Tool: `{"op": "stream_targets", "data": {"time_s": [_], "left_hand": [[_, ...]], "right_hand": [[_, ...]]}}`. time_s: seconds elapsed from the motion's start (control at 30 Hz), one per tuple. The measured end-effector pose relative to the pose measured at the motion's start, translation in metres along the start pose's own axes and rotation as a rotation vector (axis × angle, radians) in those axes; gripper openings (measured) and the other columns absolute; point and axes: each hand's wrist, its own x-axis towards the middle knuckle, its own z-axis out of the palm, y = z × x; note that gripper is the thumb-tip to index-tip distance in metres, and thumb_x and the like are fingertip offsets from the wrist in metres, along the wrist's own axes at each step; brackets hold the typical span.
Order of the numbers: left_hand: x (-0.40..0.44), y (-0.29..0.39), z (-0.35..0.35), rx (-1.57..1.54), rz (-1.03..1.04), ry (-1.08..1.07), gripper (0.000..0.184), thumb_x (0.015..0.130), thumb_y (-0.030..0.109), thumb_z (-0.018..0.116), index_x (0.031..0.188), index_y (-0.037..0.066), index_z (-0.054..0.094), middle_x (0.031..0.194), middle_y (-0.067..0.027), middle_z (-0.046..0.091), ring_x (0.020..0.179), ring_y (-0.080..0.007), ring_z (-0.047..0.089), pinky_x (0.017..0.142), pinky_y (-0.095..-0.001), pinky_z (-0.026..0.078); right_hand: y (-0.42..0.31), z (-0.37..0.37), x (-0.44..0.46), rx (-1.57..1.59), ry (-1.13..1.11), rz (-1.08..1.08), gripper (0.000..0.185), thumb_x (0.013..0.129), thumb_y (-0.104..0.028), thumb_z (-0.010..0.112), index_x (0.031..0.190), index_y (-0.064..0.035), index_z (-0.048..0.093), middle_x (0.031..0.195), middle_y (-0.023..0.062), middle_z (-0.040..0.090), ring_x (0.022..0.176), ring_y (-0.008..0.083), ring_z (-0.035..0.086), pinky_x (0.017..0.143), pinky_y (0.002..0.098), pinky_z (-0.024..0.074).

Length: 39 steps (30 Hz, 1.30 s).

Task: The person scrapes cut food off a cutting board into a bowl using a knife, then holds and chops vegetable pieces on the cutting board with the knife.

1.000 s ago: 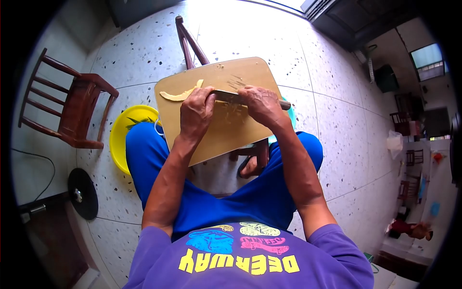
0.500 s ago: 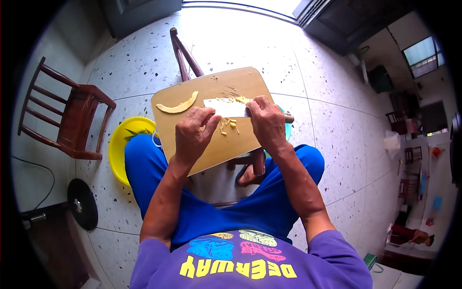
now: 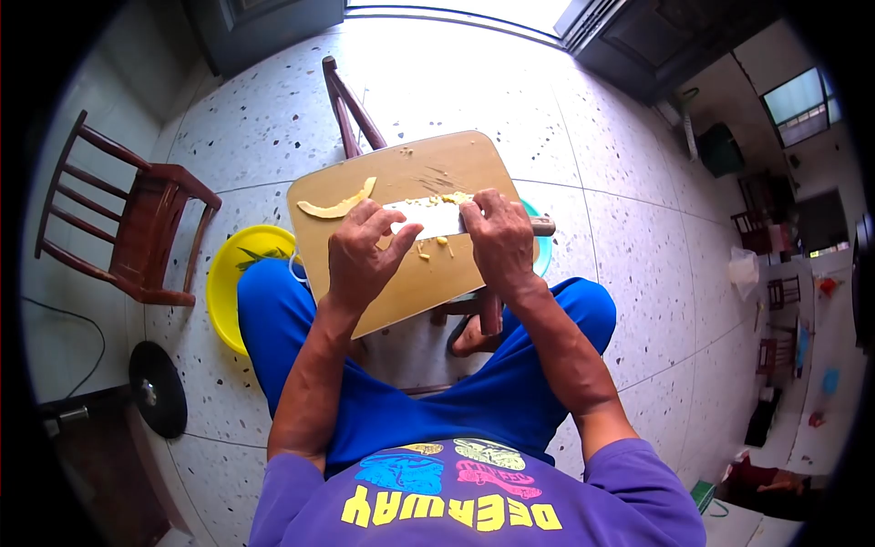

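Head view: board (image 3: 401, 287) at centre, broad knife (image 3: 439, 220) across it.
Right hand (image 3: 499, 242) grips blade beside handle (image 3: 544, 226), the surest hold; left hand (image 3: 362, 260) half-open, contact unclear. Blade likely stiff, slick; yellow bits (image 3: 443, 241) on its near side seem soft.

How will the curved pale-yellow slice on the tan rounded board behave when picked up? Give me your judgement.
The curved pale-yellow slice looks slender, so it is probably light. Its smooth arc suggests fairly firm flesh, though its narrow ends might snap if bent. Lying on its side, it seems unlikely to roll.
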Motion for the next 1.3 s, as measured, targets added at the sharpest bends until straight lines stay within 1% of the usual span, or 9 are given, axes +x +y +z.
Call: {"op": "stream_targets", "data": {"time_s": [0.1, 0.23, 0.37, 0.5, 0.77, 0.97, 1.07, 1.1, 1.3], "left_hand": [[0.005, -0.002, -0.001, 0.042, 0.175, -0.004, 0.018, 0.093, 0.015, 0.082, 0.107, 0.004, 0.082, 0.1, -0.0111, 0.075, 0.096, -0.0274, 0.07, 0.086, -0.0394, 0.057], [0.006, -0.004, 0.007, 0.002, 0.227, -0.242, 0.024, 0.102, 0.022, 0.069, 0.115, 0.007, 0.082, 0.118, -0.0104, 0.077, 0.114, -0.0315, 0.065, 0.106, -0.0439, 0.05], [0.003, -0.011, 0.022, -0.007, 0.202, -0.358, 0.035, 0.107, 0.034, 0.061, 0.122, 0.009, 0.081, 0.129, -0.0098, 0.076, 0.126, -0.0312, 0.063, 0.113, -0.0452, 0.044], [0.004, -0.019, 0.032, 0.097, 0.091, -0.322, 0.038, 0.109, 0.036, 0.058, 0.126, 0.011, 0.08, 0.137, -0.0091, 0.074, 0.129, -0.0347, 0.061, 0.116, -0.0468, 0.042], [-0.001, -0.015, 0.039, 0.17, 0.141, -0.417, 0.049, 0.113, 0.042, 0.05, 0.14, 0.008, 0.071, 0.155, -0.0128, 0.061, 0.146, -0.0363, 0.049, 0.125, -0.0489, 0.033], [0.01, -0.037, 0.033, 0.157, 0.027, -0.088, 0.05, 0.113, 0.041, 0.052, 0.129, 0.0, 0.075, 0.141, -0.0226, 0.067, 0.133, -0.0402, 0.059, 0.117, -0.0505, 0.041], [0.017, -0.039, 0.02, 0.117, 0.007, 0.101, 0.043, 0.111, 0.034, 0.056, 0.12, -0.003, 0.077, 0.124, -0.0244, 0.072, 0.116, -0.0412, 0.067, 0.104, -0.048, 0.051], [0.018, -0.045, 0.016, 0.142, -0.004, 0.126, 0.04, 0.11, 0.031, 0.059, 0.12, -0.003, 0.077, 0.124, -0.0238, 0.072, 0.115, -0.0404, 0.067, 0.104, -0.0474, 0.052], [0.015, -0.061, 0.006, 0.211, -0.101, 0.131, 0.029, 0.1, 0.018, 0.074, 0.121, -0.002, 0.077, 0.125, -0.0205, 0.072, 0.115, -0.0376, 0.069, 0.104, -0.0449, 0.054]], "right_hand": [[-0.003, 0.003, -0.004, 0.011, 0.024, -0.047, 0.01, 0.084, -0.01, 0.07, 0.09, -0.0099, 0.062, 0.093, 0.0058, 0.06, 0.087, 0.0226, 0.067, 0.079, 0.0399, 0.05], [-0.008, 0.002, -0.008, 0.079, 0.008, -0.079, 0.013, 0.084, -0.007, 0.072, 0.092, -0.0095, 0.062, 0.093, 0.0068, 0.062, 0.089, 0.0243, 0.069, 0.082, 0.0412, 0.0514], [-0.006, 0.005, -0.013, 0.036, 0.012, -0.098, 0.011, 0.084, -0.011, 0.069, 0.088, -0.0118, 0.06, 0.092, 0.0053, 0.06, 0.088, 0.0219, 0.067, 0.081, 0.0397, 0.0502], [-0.001, 0.005, -0.016, 0.037, 0.024, -0.101, 0.011, 0.084, -0.012, 0.069, 0.088, -0.0118, 0.059, 0.092, 0.0053, 0.06, 0.088, 0.0221, 0.067, 0.081, 0.0399, 0.0505], [-0.002, 0.0, -0.02, 0.053, -0.003, -0.085, 0.01, 0.083, -0.011, 0.069, 0.088, -0.0127, 0.06, 0.092, 0.0052, 0.06, 0.089, 0.0231, 0.068, 0.082, 0.0404, 0.0506], [0.008, -0.006, -0.021, 0.042, -0.106, 0.013, 0.007, 0.087, -0.009, 0.067, 0.091, -0.0109, 0.063, 0.093, 0.0075, 0.061, 0.09, 0.0261, 0.068, 0.079, 0.0435, 0.0521], [0.014, -0.008, -0.019, 0.222, -0.233, 0.282, 0.002, 0.093, -0.007, 0.065, 0.094, -0.0072, 0.064, 0.097, 0.0128, 0.064, 0.089, 0.0328, 0.068, 0.078, 0.0498, 0.0527], [0.016, -0.013, -0.018, 0.328, -0.259, 0.353, 0.005, 0.098, -0.008, 0.062, 0.097, -0.0034, 0.064, 0.098, 0.0184, 0.065, 0.089, 0.0405, 0.067, 0.08, 0.0536, 0.0528], [0.024, -0.012, -0.001, 0.474, -0.316, 0.351, 0.013, 0.099, -0.007, 0.06, 0.105, 0.0018, 0.066, 0.097, 0.0247, 0.067, 0.097, 0.0463, 0.067, 0.087, 0.0528, 0.0525]]}}
